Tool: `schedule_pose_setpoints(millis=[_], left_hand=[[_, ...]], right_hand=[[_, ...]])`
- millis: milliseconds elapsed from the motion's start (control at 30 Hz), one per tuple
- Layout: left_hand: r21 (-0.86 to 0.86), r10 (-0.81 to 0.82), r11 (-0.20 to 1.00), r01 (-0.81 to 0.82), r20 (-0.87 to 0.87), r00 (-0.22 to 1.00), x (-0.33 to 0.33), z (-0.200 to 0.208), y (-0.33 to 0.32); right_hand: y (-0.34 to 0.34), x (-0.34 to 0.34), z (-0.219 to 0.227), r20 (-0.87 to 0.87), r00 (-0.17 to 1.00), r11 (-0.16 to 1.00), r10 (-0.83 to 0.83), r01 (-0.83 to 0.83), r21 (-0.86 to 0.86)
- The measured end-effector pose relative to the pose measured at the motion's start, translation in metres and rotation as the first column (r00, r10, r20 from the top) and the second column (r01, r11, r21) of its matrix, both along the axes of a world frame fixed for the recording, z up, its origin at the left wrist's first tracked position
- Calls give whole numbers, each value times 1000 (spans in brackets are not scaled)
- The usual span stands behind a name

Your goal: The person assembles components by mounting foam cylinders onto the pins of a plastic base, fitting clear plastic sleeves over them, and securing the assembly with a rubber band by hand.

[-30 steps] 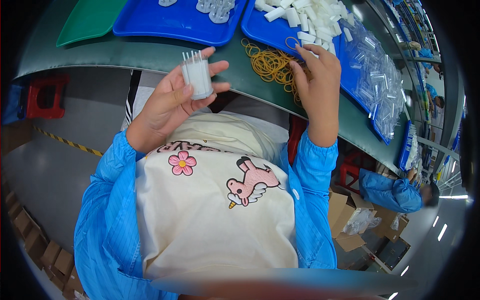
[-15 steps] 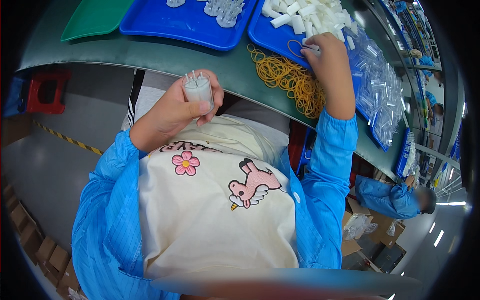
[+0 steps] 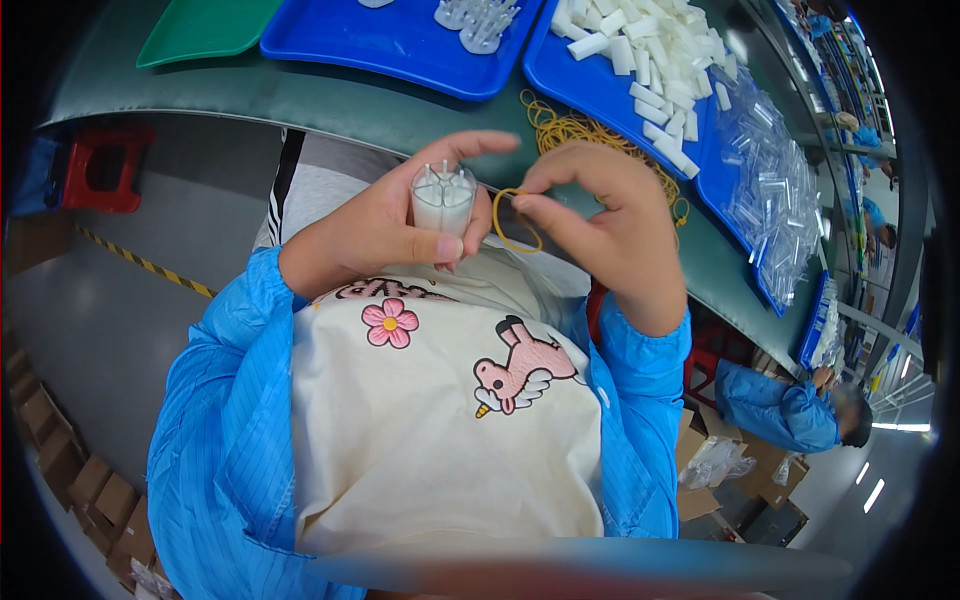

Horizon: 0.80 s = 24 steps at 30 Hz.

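Note:
My left hand [image 3: 385,222] is wrapped round a bundle of clear tubes with white filling [image 3: 442,210], held upright, thin prongs showing at its top. The index finger of that hand stretches out to the right. Close beside it, my right hand [image 3: 615,215] pinches a yellow rubber band [image 3: 516,228] that hangs as an open loop, apart from the bundle. Behind my right hand lies a heap of yellow rubber bands [image 3: 570,128] on the green table, partly hidden by the hand.
A blue tray [image 3: 560,70] holds white cylinders [image 3: 648,50]. Right of it, another blue tray [image 3: 720,205] carries clear tubes [image 3: 775,200]. A third blue tray [image 3: 340,45] with clear pronged pieces [image 3: 480,22] and a green tray [image 3: 200,30] stand at the far left. A co-worker [image 3: 775,400] sits at right.
My right hand has come from the tray of white cylinders toward the left hand, bringing the rubber band. My left hand has shifted slightly right, and its index finger has stretched out.

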<state>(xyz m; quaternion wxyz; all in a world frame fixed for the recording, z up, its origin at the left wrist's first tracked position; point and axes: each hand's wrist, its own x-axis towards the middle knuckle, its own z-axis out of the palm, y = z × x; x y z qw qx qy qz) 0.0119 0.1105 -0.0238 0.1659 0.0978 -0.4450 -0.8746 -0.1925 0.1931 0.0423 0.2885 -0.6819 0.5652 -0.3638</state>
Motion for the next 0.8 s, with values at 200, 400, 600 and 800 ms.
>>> schedule_pose_setpoints(millis=[200,400,600,800], left_hand=[[66,-201,977,203,-33,979,4,-12,-3],[102,-134,984,146,-109,985,4,-13,-1],[79,-165,983,167,-38,986,6,-10,0],[101,-273,951,292,-169,947,11,-16,-1]], right_hand=[[6,0,-21,121,988,995,-90,93,-18],[9,9,-26,272,960,997,-70,72,4],[12,6,-36,402,910,993,-101,71,91],[12,2,-51,677,735,997,-36,-19,74]])
